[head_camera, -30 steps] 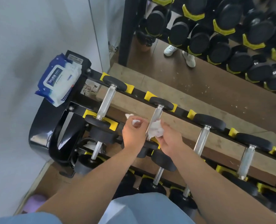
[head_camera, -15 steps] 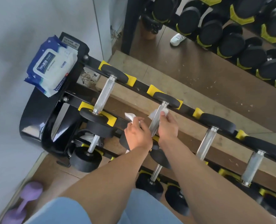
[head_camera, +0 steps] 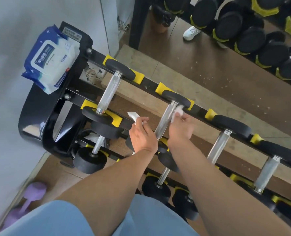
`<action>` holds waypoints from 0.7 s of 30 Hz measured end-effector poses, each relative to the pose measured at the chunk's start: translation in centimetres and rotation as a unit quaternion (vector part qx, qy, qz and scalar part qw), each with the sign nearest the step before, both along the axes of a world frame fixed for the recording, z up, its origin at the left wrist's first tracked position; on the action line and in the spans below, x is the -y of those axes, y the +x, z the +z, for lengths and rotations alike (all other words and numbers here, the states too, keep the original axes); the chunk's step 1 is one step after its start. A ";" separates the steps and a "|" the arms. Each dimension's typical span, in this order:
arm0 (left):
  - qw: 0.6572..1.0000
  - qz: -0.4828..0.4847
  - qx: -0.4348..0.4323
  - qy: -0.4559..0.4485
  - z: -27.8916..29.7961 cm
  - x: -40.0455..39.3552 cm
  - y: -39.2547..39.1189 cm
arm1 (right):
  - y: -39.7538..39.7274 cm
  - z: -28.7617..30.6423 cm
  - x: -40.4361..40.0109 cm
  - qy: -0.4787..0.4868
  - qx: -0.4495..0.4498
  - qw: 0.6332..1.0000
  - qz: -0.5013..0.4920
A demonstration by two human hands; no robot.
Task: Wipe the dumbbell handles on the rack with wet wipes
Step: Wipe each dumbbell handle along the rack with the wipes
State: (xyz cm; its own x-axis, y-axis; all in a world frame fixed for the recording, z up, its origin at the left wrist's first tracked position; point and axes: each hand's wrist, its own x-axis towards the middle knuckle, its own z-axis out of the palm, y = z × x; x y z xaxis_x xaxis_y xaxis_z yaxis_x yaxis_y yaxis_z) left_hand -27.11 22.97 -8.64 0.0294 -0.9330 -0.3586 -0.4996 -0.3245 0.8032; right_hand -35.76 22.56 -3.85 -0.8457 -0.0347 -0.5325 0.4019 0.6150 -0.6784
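The right hand [head_camera: 179,128] pinches a wipe [head_camera: 178,111] against the far end of the second handle [head_camera: 166,122] on the rack's [head_camera: 56,106] top rail, while the left hand [head_camera: 141,133] grips a spare wipe [head_camera: 134,116] (probably kept ready for the next handle).

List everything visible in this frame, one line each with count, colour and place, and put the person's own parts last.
Dumbbell rack: one, black with yellow cradles, against the wall.
Top-row dumbbells: four in view, black heads, chrome handles.
Lower-row dumbbells: several, black, partly hidden.
Wet wipes pack: one, blue and white, on the rack's end.
Wipes: two, white, one per hand.
Small dumbbell: one, purple, on the floor, lower left.
Mirror: one, behind the rack, reflecting dumbbells and a white shoe.
Left hand: holds a wipe beside the second handle.
Right hand: presses a wipe on the second handle.
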 end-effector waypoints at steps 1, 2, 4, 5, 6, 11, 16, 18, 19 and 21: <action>1.000 0.000 -0.002 -0.001 -0.1 0.0 0.0 | 0.6 0.0 -0.6 0.007 -0.026 0.998 0.055; 1.000 0.000 -0.004 -0.002 -0.1 0.1 0.1 | 1.0 0.4 -1.4 0.014 -0.062 0.992 0.111; 1.000 -0.002 -0.007 -0.006 -0.2 0.0 0.1 | 1.2 1.4 -3.6 0.030 -0.114 0.968 0.223; 1.000 -0.001 -0.005 -0.014 -0.3 0.0 0.2 | 1.2 1.9 -4.6 0.028 -0.132 0.951 0.278; 1.000 0.001 -0.003 -0.025 -0.4 -0.1 0.2 | 1.1 2.7 -5.4 0.015 -0.149 0.935 0.320; 0.998 0.068 -0.008 -0.014 -0.6 -0.4 0.0 | -1.4 6.2 -2.0 -0.100 -0.329 0.854 0.391; 0.991 0.131 -0.036 -0.014 -0.3 -0.6 -0.1 | -5.3 3.8 1.8 0.052 -0.399 0.494 0.771; 0.989 0.142 -0.040 -0.018 -0.4 -0.7 -0.2 | -6.0 1.8 0.9 0.124 -0.347 0.417 0.831; 0.988 0.145 -0.039 -0.022 -0.5 -0.8 -0.3 | -5.8 1.2 0.2 0.113 -0.341 0.429 0.829; 0.987 0.156 -0.042 -0.025 -0.6 -0.8 -0.3 | -4.7 0.4 -1.4 0.069 -0.366 0.485 0.792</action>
